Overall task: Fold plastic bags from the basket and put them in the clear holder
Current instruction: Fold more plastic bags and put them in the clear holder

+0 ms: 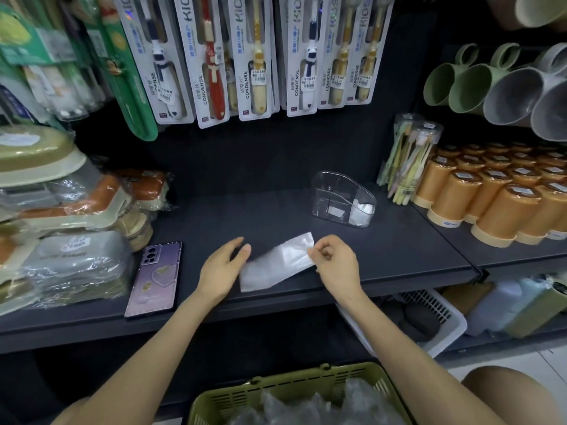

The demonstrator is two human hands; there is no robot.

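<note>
A clear plastic bag (276,263), folded into a long strip, lies slantwise on the dark shelf (399,250). My right hand (336,262) pinches the strip's far right end. My left hand (222,268) has straight fingers at the strip's near left end, touching or just above it. The clear holder (340,194) stands behind on the shelf, with folded white bags in its right compartment. A green basket (276,391) with several crumpled clear bags sits below, near my lap.
A purple phone (155,279) lies on the shelf to the left, beside stacked wrapped soap dishes (67,240). Orange cups (497,197) and a tube of toothbrushes (408,157) fill the right. Packaged kids' toothbrushes (254,56) hang behind. A white basket (429,320) sits on the lower shelf.
</note>
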